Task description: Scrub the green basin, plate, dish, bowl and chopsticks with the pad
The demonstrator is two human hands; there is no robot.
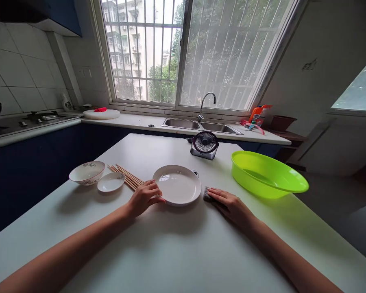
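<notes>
The left grip [145,197] holds the white plate [179,185] by its rim, just to the grip's right; the right grip [230,204] clasps a grey scrubber [206,195] on its left side.

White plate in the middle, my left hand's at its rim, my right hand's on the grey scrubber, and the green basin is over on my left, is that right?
Not quite: the head view shows the green basin on your right. The rest holds: your left hand is at the rim of the white plate, your right hand on the grey scrubber.
</notes>
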